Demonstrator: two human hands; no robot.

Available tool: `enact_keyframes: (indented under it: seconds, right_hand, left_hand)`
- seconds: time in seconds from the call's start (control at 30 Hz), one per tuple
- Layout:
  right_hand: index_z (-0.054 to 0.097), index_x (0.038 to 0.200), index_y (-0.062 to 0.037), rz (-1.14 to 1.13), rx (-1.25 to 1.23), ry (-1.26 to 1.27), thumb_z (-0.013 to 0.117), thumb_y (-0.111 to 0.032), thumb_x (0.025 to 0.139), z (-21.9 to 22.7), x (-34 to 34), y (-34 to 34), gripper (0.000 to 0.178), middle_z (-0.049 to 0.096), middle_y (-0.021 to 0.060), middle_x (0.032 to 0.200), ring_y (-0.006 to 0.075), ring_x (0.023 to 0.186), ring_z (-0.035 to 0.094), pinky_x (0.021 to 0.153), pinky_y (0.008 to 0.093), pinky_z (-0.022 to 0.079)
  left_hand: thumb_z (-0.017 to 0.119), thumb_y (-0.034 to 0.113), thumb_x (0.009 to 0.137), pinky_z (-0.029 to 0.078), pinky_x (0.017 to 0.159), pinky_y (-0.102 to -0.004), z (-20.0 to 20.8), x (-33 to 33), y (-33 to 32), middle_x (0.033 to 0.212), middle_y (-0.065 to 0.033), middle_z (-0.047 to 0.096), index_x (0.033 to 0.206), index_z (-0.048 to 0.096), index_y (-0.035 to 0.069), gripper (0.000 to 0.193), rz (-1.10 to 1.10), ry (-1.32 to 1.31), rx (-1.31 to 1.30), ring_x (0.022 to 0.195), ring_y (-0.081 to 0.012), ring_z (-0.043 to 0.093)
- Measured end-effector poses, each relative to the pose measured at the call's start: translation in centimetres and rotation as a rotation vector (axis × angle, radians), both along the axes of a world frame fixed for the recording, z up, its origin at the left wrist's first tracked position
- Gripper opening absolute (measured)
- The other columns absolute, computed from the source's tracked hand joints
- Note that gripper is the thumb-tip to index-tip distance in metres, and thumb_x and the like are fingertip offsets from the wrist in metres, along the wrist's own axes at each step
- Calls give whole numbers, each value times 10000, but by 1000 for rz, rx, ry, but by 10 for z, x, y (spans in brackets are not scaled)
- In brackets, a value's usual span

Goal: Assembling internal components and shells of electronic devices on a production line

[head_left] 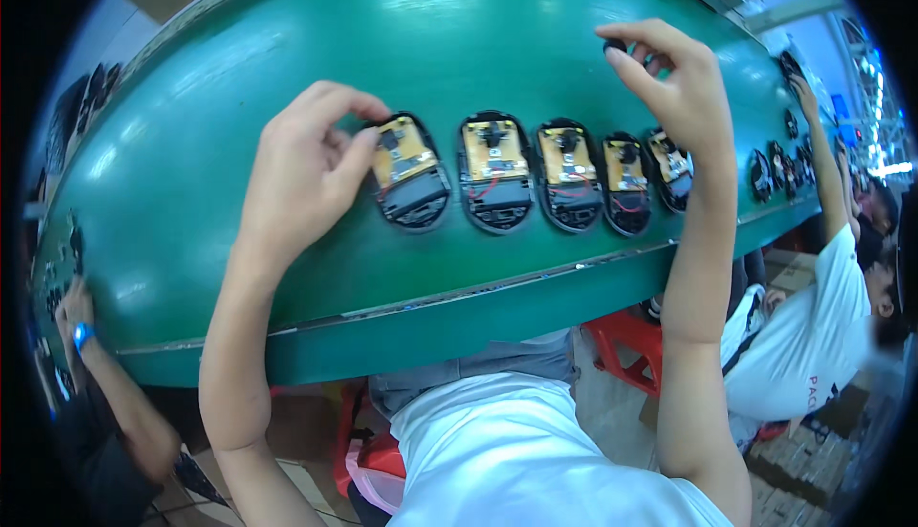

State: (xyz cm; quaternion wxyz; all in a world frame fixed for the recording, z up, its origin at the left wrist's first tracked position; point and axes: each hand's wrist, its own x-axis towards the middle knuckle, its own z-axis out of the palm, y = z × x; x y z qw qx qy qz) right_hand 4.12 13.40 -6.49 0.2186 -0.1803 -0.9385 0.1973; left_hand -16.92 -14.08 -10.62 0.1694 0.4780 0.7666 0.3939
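Several opened computer mice lie in a row on the green worktable, each a black shell with a tan circuit board. My left hand (pixel 320 164) is at the leftmost mouse (pixel 411 178), thumb and forefinger closed at its upper left edge. Thin red wires show in the second mouse (pixel 494 173) and in the others to its right. Raised above the row's right end, my right hand (pixel 684 87) pinches a small black rounded part (pixel 615 46) between thumb and forefinger. My right wrist partly covers the rightmost mouse (pixel 669 168).
The green table (pixel 316 278) has its near edge in front of me. On the right, a co-worker's arm (pixel 827 154) reaches over more mice (pixel 762 175). Another person's hand (pixel 75 309) is at the far left among small parts. A red stool (pixel 631 340) stands below the table.
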Motion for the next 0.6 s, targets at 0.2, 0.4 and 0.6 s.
enact_keyframes:
  seconds: [0.2, 0.4, 0.6]
  right_hand:
    - [751, 1009, 9, 334, -493, 129, 643, 40, 856, -15, -23, -80, 190, 724, 96, 997, 118, 808, 696, 689, 242, 571]
    - [738, 985, 30, 335, -738, 118, 674, 34, 849, -27, -37, -103, 151, 704, 95, 1052, 111, 814, 675, 767, 245, 581]
    - [728, 1037, -2, 234, -614, 103, 720, -21, 827, -29, -52, -106, 211, 747, 72, 889, 129, 791, 702, 743, 269, 569]
  left_hand:
    - [723, -7, 819, 504, 720, -256, -9, 0, 3, 1006, -75, 654, 1018, 683, -11, 202, -222, -55, 87, 790, -133, 590]
    - [740, -6, 795, 460, 650, -270, -27, 18, 12, 899, -35, 644, 979, 693, 15, 191, -99, 32, 254, 716, -121, 546]
    - [740, 3, 789, 446, 623, -260, -32, 23, 21, 895, -28, 644, 999, 701, 35, 215, -11, 42, 342, 694, -106, 520]
